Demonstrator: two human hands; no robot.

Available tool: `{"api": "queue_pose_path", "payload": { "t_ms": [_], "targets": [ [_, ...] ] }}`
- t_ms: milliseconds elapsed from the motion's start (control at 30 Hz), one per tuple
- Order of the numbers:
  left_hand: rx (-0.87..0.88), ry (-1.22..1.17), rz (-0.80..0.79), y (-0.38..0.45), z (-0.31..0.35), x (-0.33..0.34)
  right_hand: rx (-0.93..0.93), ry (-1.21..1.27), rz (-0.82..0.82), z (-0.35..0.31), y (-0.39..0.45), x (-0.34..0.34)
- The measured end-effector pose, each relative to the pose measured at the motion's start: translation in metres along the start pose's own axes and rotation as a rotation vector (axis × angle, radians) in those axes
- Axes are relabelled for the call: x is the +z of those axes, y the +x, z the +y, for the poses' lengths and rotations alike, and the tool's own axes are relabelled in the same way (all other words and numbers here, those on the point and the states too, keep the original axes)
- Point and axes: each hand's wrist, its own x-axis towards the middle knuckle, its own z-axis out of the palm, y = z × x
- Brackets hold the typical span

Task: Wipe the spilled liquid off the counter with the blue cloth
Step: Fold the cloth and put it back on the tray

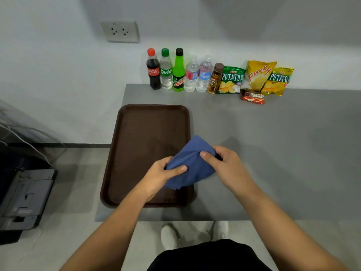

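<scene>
- Above the brown tray's point(136, 137) right edge, the blue cloth point(192, 163) hangs bunched between both hands.
- The left hand point(160, 176) pinches its near corner; the right hand point(224, 163) grasps its right side.
- Bottles and snack bags line the grey counter's point(273, 143) back wall.

The blue cloth point(192, 163) was a soft, matte, mid-blue fabric, bunched and creased instead of spread flat. It was raised clear of the surface, gripped at its left edge by the left hand point(162, 174) and at its right edge by the right hand point(224, 163). One corner pointed away from the person; a loose edge hung toward the person. The counter point(273, 143) was flat, grey and matte. No spilled liquid could be made out on it.
</scene>
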Motion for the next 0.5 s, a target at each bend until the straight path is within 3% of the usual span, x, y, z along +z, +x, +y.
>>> {"api": "queue_pose_path", "payload": {
  "t_ms": [100,200,300,500],
  "targets": [
    [-0.065,0.083,-0.032,-0.01,-0.001,-0.034,0.208,0.106,-0.003,0.017,-0.01,0.025],
    [-0.116,0.219,-0.068,-0.014,-0.006,-0.063,0.325,0.061,-0.041,0.041,-0.015,0.05],
    [-0.189,0.431,-0.029,-0.011,-0.014,-0.083,0.341,-0.087,-0.111,0.061,-0.017,0.07],
    [-0.173,0.794,0.086,0.003,-0.027,-0.086,0.261,-0.403,-0.064,0.082,-0.012,0.092]
  ]
}}
